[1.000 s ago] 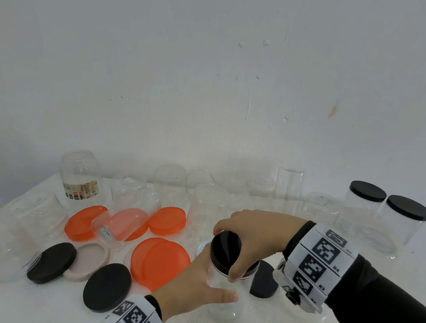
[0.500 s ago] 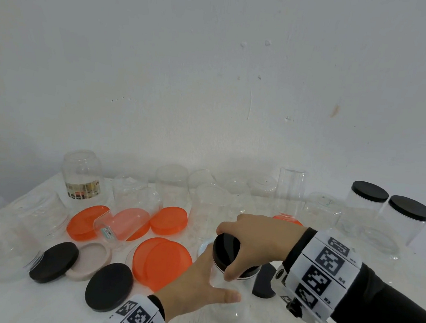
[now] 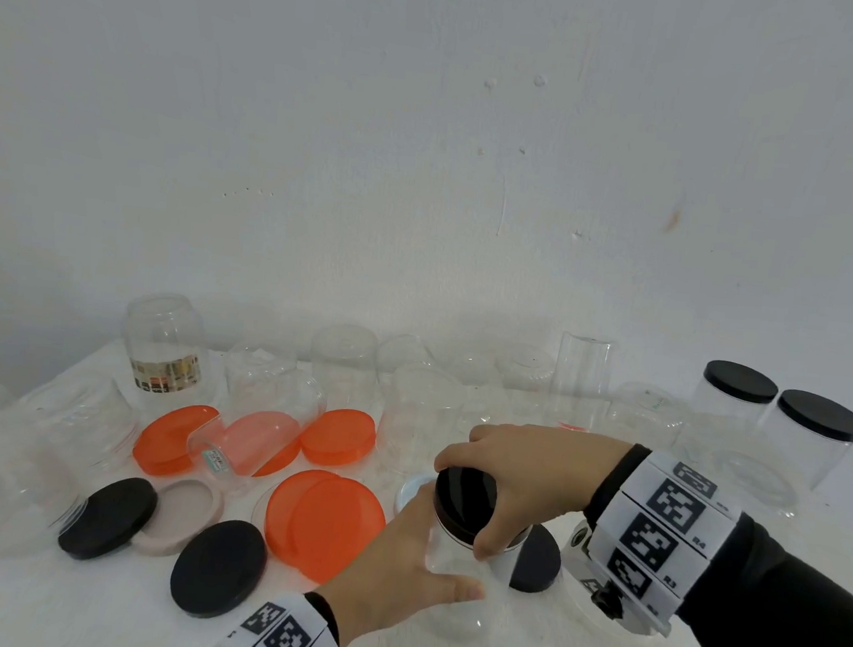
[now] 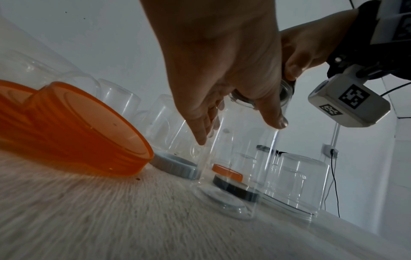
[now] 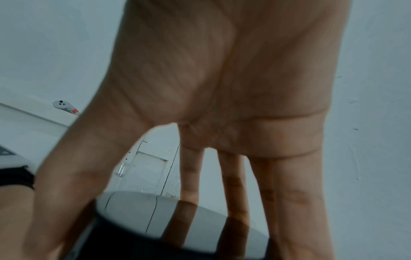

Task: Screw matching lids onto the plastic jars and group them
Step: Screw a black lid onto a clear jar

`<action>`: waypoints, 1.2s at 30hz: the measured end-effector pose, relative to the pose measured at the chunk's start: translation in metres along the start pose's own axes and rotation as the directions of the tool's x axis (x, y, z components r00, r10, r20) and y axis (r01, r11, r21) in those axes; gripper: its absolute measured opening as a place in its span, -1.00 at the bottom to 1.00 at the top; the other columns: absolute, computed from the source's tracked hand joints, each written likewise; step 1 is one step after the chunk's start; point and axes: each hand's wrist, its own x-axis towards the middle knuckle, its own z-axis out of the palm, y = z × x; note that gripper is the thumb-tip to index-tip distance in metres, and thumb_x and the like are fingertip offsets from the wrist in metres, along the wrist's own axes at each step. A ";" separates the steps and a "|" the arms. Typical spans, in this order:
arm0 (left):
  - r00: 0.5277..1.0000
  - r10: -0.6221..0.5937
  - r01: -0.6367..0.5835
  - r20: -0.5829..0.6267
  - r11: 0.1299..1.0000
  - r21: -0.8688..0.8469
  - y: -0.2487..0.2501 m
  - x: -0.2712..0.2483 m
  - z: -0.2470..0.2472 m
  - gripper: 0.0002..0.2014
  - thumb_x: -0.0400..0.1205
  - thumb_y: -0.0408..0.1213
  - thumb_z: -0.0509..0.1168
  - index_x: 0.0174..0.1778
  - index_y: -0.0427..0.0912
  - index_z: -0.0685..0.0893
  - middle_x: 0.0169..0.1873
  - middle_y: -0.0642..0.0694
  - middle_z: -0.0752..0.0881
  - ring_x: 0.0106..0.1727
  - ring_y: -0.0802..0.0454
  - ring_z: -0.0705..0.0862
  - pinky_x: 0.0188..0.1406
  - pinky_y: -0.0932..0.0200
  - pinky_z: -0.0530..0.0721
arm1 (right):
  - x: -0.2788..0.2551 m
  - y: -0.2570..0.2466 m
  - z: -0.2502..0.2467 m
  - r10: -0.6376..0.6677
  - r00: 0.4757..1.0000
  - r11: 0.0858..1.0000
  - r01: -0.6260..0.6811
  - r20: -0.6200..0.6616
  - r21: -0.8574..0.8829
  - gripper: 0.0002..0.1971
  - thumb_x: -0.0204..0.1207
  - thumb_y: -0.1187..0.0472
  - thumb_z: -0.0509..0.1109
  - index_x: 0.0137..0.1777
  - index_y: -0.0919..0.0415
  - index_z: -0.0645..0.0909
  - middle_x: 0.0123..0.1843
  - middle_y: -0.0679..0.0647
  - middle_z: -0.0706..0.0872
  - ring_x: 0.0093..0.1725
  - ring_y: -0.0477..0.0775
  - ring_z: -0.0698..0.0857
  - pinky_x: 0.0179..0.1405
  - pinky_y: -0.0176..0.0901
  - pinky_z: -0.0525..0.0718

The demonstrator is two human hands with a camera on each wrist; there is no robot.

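1. White surface (image 3: 80, 597) under a white wall (image 3: 430, 143), strewn with lids and clear jars.
2. Nearest, the left hand (image 3: 392, 578) wraps a clear jar (image 3: 454, 573) standing upright on the surface.
3. Above it, the right hand (image 3: 530, 471) grasps the black lid (image 3: 466, 497) on the jar's mouth, fingers curled round its rim.
4. Left of the jar lie orange lids (image 3: 325, 515) and loose black lids (image 3: 220, 568).
5. Farther back, empty jars (image 3: 343, 362) line the wall; two capped jars (image 3: 776, 431) stand far right.
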 end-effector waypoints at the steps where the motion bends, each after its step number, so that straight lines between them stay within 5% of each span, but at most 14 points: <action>1: 1.000 0.003 -0.003 0.003 1.000 0.002 0.000 0.000 -0.001 -0.23 0.43 -0.03 0.56 0.38 0.44 0.19 0.26 0.64 0.40 0.39 0.60 0.32 0.18 0.69 0.33 | 0.000 0.000 0.000 -0.007 1.000 1.000 0.007 0.003 0.001 -0.27 0.33 -0.16 0.55 0.47 -0.22 0.31 0.14 -0.15 0.40 0.10 -0.01 0.49 -0.26 -0.17 0.44; 6: 0.996 0.013 -0.013 0.090 1.000 0.000 0.003 0.003 -0.006 -0.17 0.47 -0.08 0.55 0.47 0.39 0.11 0.26 0.72 0.35 0.38 0.68 0.27 0.18 0.70 0.33 | -0.005 0.004 -0.004 -0.108 0.993 0.994 0.107 0.054 0.017 -0.25 0.33 0.10 0.58 0.46 -0.28 0.32 0.29 -0.16 0.41 0.21 -0.01 0.53 -0.30 -0.31 0.41; 12: 0.990 -0.026 0.030 0.141 0.999 -0.020 -0.002 0.005 -0.008 -0.04 0.44 0.02 0.53 0.54 0.40 -0.05 0.36 0.69 0.23 0.40 0.74 0.18 0.23 0.67 0.32 | -0.009 0.005 -0.007 -0.169 0.978 0.981 0.156 0.118 0.115 -0.20 0.30 0.35 0.55 0.49 -0.20 0.37 0.38 -0.14 0.37 0.35 0.03 0.46 0.19 -0.04 0.60; 18: 0.984 -0.047 0.049 0.170 0.999 -0.009 0.003 0.005 -0.009 -0.14 0.49 -0.07 0.52 0.44 0.49 0.01 0.25 0.83 0.23 0.36 0.77 0.19 0.17 0.69 0.35 | -0.011 0.004 -0.010 -0.207 0.969 0.973 0.189 0.135 0.133 -0.18 0.30 0.42 0.54 0.51 -0.16 0.37 0.40 -0.16 0.35 0.38 0.01 0.43 0.22 -0.05 0.58; 23: 0.988 -0.044 0.049 0.145 0.998 -0.031 -0.001 0.003 -0.005 -0.09 0.46 -0.03 0.51 0.50 0.39 -0.03 0.40 0.55 0.21 0.36 0.77 0.19 0.21 0.68 0.31 | -0.012 0.004 -0.005 -0.144 0.985 0.986 0.135 0.096 0.094 -0.26 0.37 0.16 0.57 0.48 -0.32 0.35 0.40 -0.18 0.33 0.33 -0.01 0.44 0.24 -0.03 0.59; 27: 0.996 -0.044 0.052 0.072 0.992 -0.111 0.001 0.004 0.004 -0.05 0.34 0.02 0.59 0.56 0.27 0.15 0.46 0.34 0.41 0.51 0.40 0.33 0.51 0.27 0.38 | -0.011 0.000 0.005 0.016 1.000 0.997 -0.016 -0.006 0.080 -0.29 0.36 -0.25 0.49 0.49 -0.39 0.28 0.20 -0.11 0.38 0.15 0.01 0.52 0.06 -0.10 0.61; 30: 0.999 -0.042 0.045 0.027 0.991 -0.124 0.002 0.005 0.007 -0.06 0.31 0.03 0.62 0.55 0.19 0.25 0.42 0.26 0.51 0.49 0.29 0.41 0.54 0.05 0.40 | -0.010 -0.003 0.006 0.039 0.999 0.997 -0.038 -0.013 0.074 -0.27 0.34 -0.21 0.52 0.50 -0.32 0.29 0.12 -0.10 0.39 0.09 0.03 0.54 0.00 -0.09 0.62; 36: 0.991 -0.062 0.073 0.117 0.993 -0.094 0.000 0.007 0.001 -0.15 0.33 0.07 0.59 0.47 0.31 0.27 0.38 0.37 0.47 0.37 0.58 0.39 0.32 0.53 0.40 | -0.015 -0.003 -0.003 -0.088 0.994 0.993 0.082 0.067 0.083 -0.32 0.34 0.14 0.57 0.41 -0.28 0.40 0.25 -0.11 0.42 0.17 0.02 0.55 0.12 0.01 0.68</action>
